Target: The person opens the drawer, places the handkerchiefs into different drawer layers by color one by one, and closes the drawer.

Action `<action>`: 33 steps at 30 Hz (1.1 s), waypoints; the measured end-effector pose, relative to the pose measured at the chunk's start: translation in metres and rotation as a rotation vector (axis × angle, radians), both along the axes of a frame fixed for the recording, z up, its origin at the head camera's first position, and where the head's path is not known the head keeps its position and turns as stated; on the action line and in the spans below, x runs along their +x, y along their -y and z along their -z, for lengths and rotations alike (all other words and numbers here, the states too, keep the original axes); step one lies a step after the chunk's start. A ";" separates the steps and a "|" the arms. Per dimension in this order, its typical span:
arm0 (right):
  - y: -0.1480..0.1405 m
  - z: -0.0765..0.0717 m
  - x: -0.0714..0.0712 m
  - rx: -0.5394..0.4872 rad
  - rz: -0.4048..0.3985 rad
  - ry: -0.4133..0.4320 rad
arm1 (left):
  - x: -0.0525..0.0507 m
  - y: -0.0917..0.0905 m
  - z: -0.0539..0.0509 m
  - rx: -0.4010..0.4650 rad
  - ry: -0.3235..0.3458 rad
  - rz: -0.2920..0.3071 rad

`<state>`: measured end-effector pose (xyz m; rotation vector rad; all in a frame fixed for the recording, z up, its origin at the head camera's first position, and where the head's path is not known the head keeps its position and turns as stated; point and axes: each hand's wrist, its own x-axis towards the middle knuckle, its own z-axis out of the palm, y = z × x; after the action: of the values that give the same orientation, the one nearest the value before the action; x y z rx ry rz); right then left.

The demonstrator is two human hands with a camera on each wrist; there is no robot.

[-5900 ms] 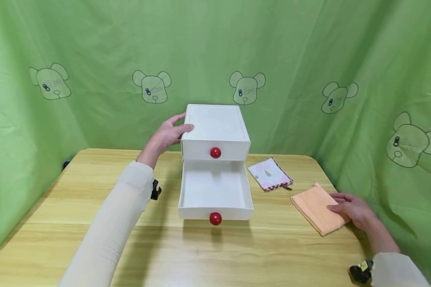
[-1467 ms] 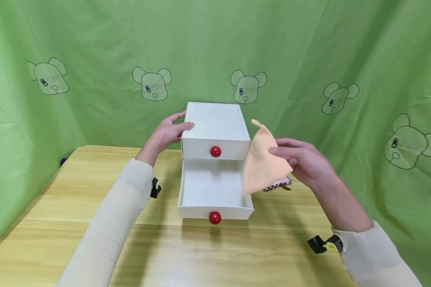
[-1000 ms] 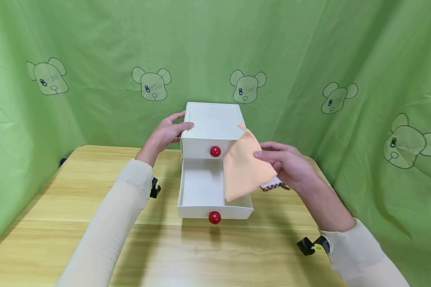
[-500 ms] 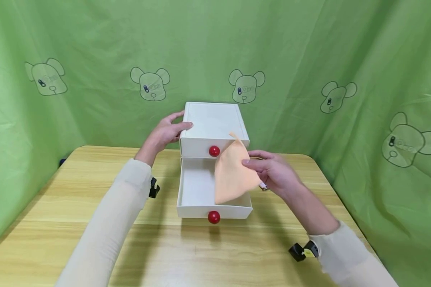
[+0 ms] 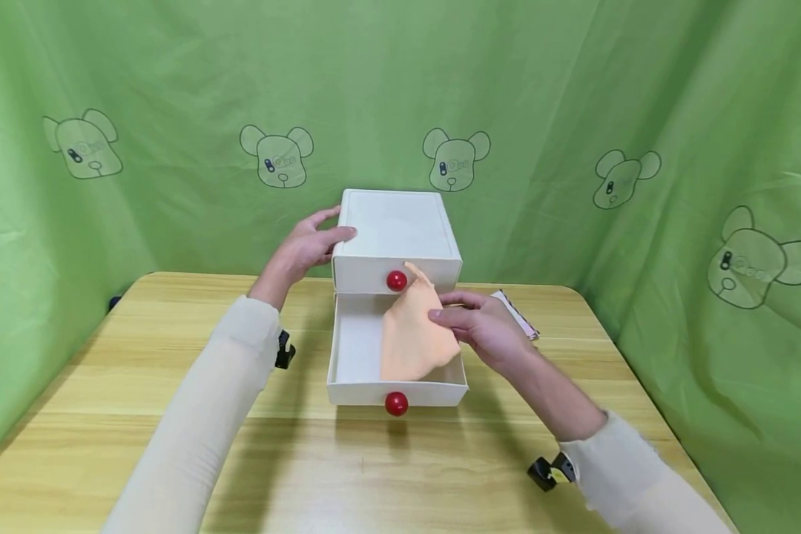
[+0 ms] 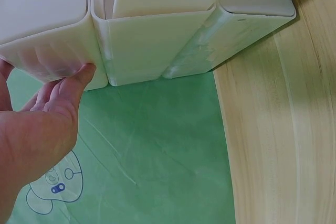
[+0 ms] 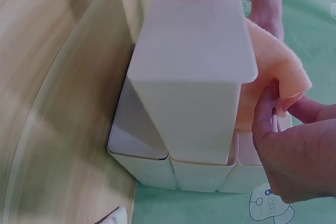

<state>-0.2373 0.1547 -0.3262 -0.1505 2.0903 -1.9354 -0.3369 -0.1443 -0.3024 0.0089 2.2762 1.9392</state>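
Observation:
A white drawer cabinet (image 5: pixel 400 226) with red knobs stands at the back of the table. Its middle drawer (image 5: pixel 355 345) is pulled out. Over the drawer's right half hangs a folded orange towel (image 5: pixel 410 341), its loop pointing up near the upper knob. My right hand (image 5: pixel 487 330) pinches this towel (image 7: pixel 270 51) by its right edge between thumb and fingers. On the cabinet's upper left edge rests my left hand (image 5: pixel 307 245), thumb on top. In the left wrist view, the fingers of my left hand (image 6: pixel 44 121) press the side wall.
A folded white cloth (image 5: pixel 519 317) with a checked border lies right of the cabinet, partly hidden by my right hand. The wooden table (image 5: pixel 360 475) extends in front. A green curtain (image 5: pixel 387 89) with bear drawings surrounds the back and sides.
My right hand has picked the orange towel off the table at right, then carried it left and lowered it over the drawer. My left hand has stayed at the cabinet.

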 end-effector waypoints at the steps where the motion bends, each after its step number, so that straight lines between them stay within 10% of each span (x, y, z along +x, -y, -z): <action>1: 0.000 0.001 0.000 0.021 0.000 -0.010 | 0.000 0.000 0.000 -0.001 0.000 0.001; 33: -0.019 -0.010 0.000 0.343 -0.093 -0.048 | 0.003 0.000 -0.001 -0.016 -0.012 -0.004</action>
<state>-0.2376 0.1735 -0.3165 -0.2179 2.3631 -1.5082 -0.3336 -0.1440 -0.3014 0.0142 2.3009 1.9275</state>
